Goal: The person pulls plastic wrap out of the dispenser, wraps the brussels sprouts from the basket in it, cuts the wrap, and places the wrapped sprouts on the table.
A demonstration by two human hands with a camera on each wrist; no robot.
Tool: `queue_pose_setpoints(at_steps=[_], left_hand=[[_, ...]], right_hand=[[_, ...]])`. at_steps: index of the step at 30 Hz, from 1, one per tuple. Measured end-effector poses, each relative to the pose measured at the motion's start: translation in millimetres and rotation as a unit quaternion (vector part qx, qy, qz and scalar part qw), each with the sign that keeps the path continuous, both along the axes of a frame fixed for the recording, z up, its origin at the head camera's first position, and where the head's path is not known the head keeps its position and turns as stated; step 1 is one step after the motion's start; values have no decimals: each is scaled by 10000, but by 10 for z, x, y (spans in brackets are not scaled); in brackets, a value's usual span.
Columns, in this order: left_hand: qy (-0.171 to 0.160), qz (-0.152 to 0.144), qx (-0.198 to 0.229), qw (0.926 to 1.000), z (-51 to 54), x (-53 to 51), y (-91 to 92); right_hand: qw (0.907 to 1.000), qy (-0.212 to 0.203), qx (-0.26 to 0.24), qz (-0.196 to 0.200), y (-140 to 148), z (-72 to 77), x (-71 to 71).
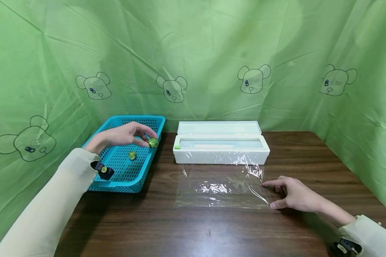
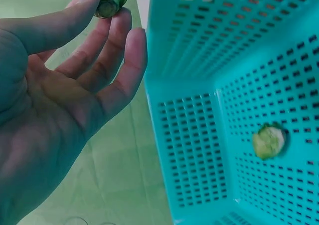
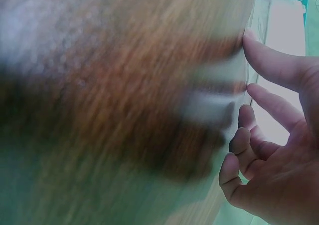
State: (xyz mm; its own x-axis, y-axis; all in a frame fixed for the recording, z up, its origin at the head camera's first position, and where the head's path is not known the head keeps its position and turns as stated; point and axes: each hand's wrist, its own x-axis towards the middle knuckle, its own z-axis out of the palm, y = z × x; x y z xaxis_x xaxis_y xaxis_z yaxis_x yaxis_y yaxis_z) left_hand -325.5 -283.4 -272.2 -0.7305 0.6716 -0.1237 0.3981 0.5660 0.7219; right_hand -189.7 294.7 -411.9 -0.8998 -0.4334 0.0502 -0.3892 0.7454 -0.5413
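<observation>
My left hand (image 1: 132,134) pinches a Brussels sprout (image 1: 153,143) between thumb and fingers, above the right rim of a blue plastic basket (image 1: 136,187). A second Brussels sprout (image 1: 132,155) lies on the basket's floor; the left wrist view shows it too. A sheet of cling film (image 1: 212,192) stretches from a white cling film box (image 1: 222,157) toward the front, over the table. At the sheet's right edge is my right hand (image 1: 296,194), its thumb and index fingertips spread apart and touching the film or the table there. Its other fingers are loosely bent.
The dark wooden table (image 1: 209,232) carries the basket at the left and the box at the back middle. The box's lid (image 1: 218,127) stands raised. A green curtain (image 1: 206,46) with bear drawings encloses the back and sides.
</observation>
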Motion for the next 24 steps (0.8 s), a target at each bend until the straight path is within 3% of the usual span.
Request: queue_pose_setpoints(at_steps=[6, 13, 19, 24], left_hand=[[223, -354, -53, 9991, 65, 86, 200], [286, -643, -153, 9974, 140, 276, 521], [285, -1025, -34, 9943, 157, 425, 797], [205, -1142, 158, 9931, 126, 545, 978]], right_hand=[[10000, 23, -42, 53, 3, -3, -3], [9999, 38, -64, 68, 10, -10, -8], [9998, 92, -112, 143, 12, -17, -10], [9996, 165, -110, 177, 11, -11, -9]])
